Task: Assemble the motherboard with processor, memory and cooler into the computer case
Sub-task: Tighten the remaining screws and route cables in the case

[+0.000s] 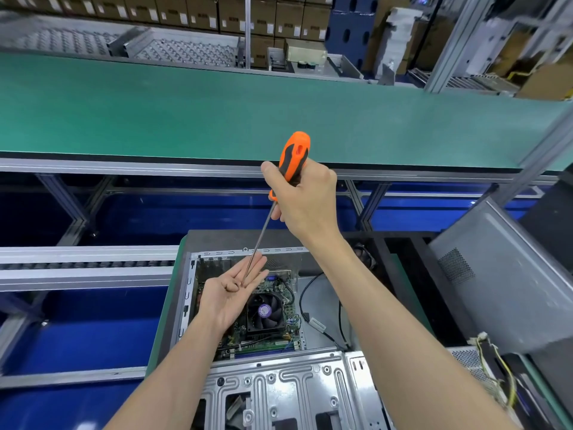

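Screw pickup is underway: the right hand (305,198) grips the orange-handled screwdriver (291,164), tip at small dark screws (232,286) on the flat left hand (231,293), above the green motherboard (263,311) seated in the grey steel case (279,386). Next, probably, precise tip seating.

A long green conveyor belt (279,110) runs across the factory floor on an aluminium frame (124,169). Behind it, stacked cardboard boxes (192,13) line the far wall beside a ball-transfer table (186,51). A roller track (86,264) extends at left; a grey side panel (502,274) leans at right, near yellow and black wires (502,367).
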